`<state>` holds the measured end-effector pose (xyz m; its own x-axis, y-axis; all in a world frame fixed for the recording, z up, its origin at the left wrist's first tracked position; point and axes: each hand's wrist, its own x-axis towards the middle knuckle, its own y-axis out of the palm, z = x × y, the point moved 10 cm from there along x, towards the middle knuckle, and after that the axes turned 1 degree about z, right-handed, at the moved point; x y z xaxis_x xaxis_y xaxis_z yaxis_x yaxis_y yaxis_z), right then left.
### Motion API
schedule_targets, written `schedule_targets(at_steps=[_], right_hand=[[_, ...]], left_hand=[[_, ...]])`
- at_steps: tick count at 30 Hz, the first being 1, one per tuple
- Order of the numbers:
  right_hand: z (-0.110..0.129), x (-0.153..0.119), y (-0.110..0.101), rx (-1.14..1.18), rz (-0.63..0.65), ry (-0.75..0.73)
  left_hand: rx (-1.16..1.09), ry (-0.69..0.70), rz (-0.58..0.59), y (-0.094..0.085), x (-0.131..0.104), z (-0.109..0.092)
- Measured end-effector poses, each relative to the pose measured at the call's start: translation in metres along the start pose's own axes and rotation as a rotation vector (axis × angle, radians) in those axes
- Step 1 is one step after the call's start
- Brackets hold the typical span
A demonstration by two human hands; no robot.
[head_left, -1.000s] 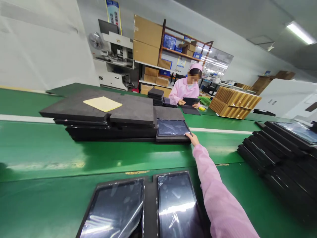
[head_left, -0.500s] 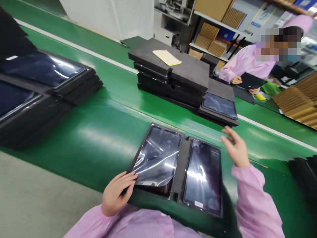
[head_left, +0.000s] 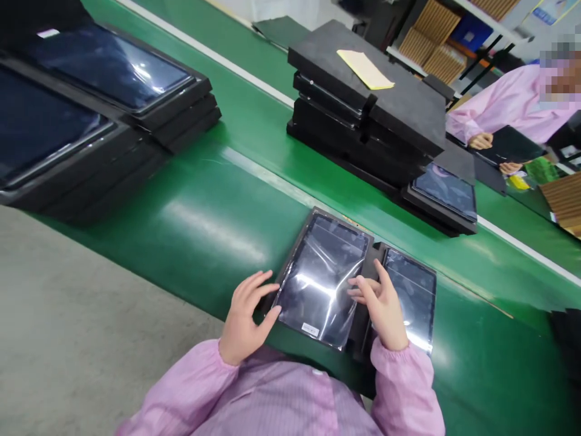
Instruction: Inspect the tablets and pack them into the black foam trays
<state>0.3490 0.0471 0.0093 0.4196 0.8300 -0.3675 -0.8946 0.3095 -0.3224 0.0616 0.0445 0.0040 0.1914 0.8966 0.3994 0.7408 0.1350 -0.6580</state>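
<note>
Two flat tablets lie side by side in a black foam tray. Clear glossy film with a small white label covers the left tablet (head_left: 313, 284), and light creases run across it. My left hand (head_left: 249, 315) is open at this tablet's left edge, thumb and forefinger apart, the fingertips at the border. Over the tablet's right edge and the foam divider (head_left: 362, 315) is my right hand (head_left: 384, 306), also open with fingers spread. Whether its fingertips touch the film I cannot tell. The right tablet (head_left: 411, 284) is partly hidden behind that hand and sleeve.
Stacked foam trays with tablets (head_left: 118, 66) stand at the left. Beyond my tray is another foam stack (head_left: 336, 130) with a yellow-edged paper pad (head_left: 365, 69) on top. A co-worker in pink (head_left: 508, 109) holds a dark panel at the far right.
The left tablet's film, earlier raised at its near edge, now lies down over the screen. My right hand has come left from beyond the tray. My left hand's fingers have spread.
</note>
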Motion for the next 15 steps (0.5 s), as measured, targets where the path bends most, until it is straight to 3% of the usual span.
schedule_targets(at_steps=[2,4,7,9,11,13,15], right_hand=[[0.010,0.000,0.001,-0.114,-0.023,-0.078],[0.027,-0.006,0.007,-0.233,-0.055,-0.210],[0.061,-0.032,0.039,-0.376,-0.037,-0.512],[0.075,-0.062,0.082,-0.383,0.157,-0.746],[0.076,-0.098,0.125,-0.288,0.479,-0.948],[0.068,-0.134,0.153,-0.156,0.831,-1.089],[0.052,-0.160,0.166,-0.144,1.123,-1.159]], left_hand=[[0.079,-0.113,0.099,0.008,-0.002,0.012],[0.126,-0.136,0.163,0.014,-0.004,0.016],[0.176,-0.123,0.209,0.019,-0.006,0.017],[0.203,-0.090,0.215,0.020,-0.007,0.016],[0.218,-0.041,0.226,0.023,-0.008,0.015],[0.226,-0.021,0.238,0.026,-0.010,0.017],[0.228,-0.042,0.252,0.028,-0.012,0.023]])
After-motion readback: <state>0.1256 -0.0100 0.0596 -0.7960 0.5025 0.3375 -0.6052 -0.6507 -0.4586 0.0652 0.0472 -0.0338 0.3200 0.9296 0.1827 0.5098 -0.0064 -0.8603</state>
